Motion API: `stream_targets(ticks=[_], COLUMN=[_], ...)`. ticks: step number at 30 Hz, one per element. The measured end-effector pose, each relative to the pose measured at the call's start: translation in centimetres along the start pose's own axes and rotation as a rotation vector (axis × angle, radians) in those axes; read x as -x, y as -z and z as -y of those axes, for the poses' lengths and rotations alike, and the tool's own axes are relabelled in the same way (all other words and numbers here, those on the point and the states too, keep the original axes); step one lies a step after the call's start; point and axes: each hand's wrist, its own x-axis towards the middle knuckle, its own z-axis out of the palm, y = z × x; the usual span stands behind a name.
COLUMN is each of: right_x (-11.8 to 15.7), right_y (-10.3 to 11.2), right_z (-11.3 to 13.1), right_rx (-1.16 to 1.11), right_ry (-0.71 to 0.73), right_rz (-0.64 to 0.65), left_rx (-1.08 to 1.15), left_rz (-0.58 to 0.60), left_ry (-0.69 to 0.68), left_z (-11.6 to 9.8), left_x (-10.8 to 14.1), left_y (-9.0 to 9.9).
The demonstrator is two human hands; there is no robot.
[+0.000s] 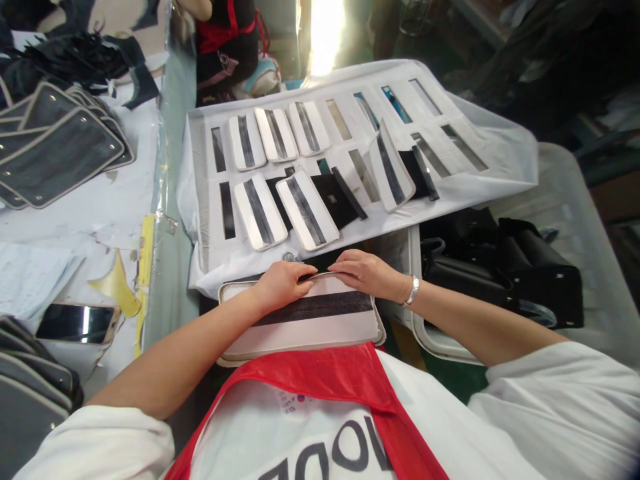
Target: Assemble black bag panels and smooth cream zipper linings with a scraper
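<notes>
The left hand (pixel 283 285) and the right hand (pixel 363 275) both lie on the far edge of a cream, piped bag panel (pixel 305 315) with a dark central stripe, which sits directly in front of the person's body. Both hands are curled over that edge and grasp it, their fingers (pixel 311 270) nearly meeting at the middle, while the panel's near part extends toward the person, clear of the palms. A silver bracelet (pixel 413 290) circles the right wrist, and a red apron (pixel 320 380) crosses the white shirt.

Just beyond the hands, a white template sheet (pixel 350 107) with rows of narrow slots carries more striped panels (pixel 305 210) and black strips (pixel 340 200). To the left on the counter (pixel 125 187), a stack of grey piped panels (pixel 60 147) lies near black offcuts (pixel 75 60), with a smartphone (pixel 77 323), papers (pixel 30 280) and a yellow scrap (pixel 117 287) nearer the person. Black bags (pixel 500 267) fill a translucent plastic bin (pixel 565 200) on the right. Across the counter, a co-worker (pixel 227 40) in black sits with a red apron.
</notes>
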Motion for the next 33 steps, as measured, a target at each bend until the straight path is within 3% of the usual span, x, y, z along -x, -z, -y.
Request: stream_targets(ticks=[5,11,21,26,33], right_x=[0.0,0.5,0.0,0.1,1.0], right_y=[-0.1,-0.5,0.5,0.7,0.9], right_z=[0.5,0.2,1.7,2.9,3.5], right_rx=[-0.037,0.062,0.525,0.686,0.680], right_ry=[-0.040,0.061,0.253,0.277,0.200], right_rz=[-0.026,-0.093,0.219,0.317,0.264], left_rx=[-0.012,-0.081,-0.462,-0.552,-0.492], left_rz=[-0.032,-0.053,-0.033,0.057,0.122], left_ry=[-0.022,-0.213,-0.369,-0.347,-0.272], left_z=[0.0,0.7,0.6,-0.6,-1.7], left_x=[0.2,0.8,1.2,1.1,0.9], left_y=[-0.4,-1.0,-1.1,-0.7,-0.5])
